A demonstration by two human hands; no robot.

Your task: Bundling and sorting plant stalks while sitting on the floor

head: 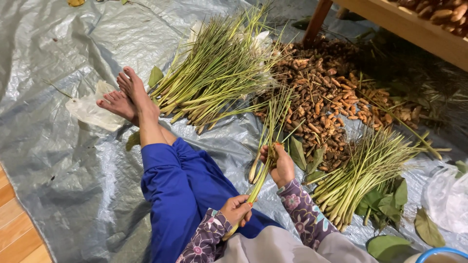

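Observation:
I sit on a grey tarp [63,160] with my legs in blue trousers stretched out and ankles crossed. My left hand [237,210] grips the lower end of a small bunch of lemongrass stalks [267,141]. Higher up, my right hand [278,163] closes around the same bunch together with a small brown root piece. The stalks point up and away from me. A large pile of lemongrass [214,73] lies beyond my feet, and a second pile [360,175] lies to my right.
A heap of brown turmeric roots [326,92] spreads between the two lemongrass piles. Loose green leaves [385,202] lie at the right. A wooden bench [404,24] stands at the top right, clear plastic bags [446,197] at both sides, and a blue-rimmed bowl [441,253] at the bottom right.

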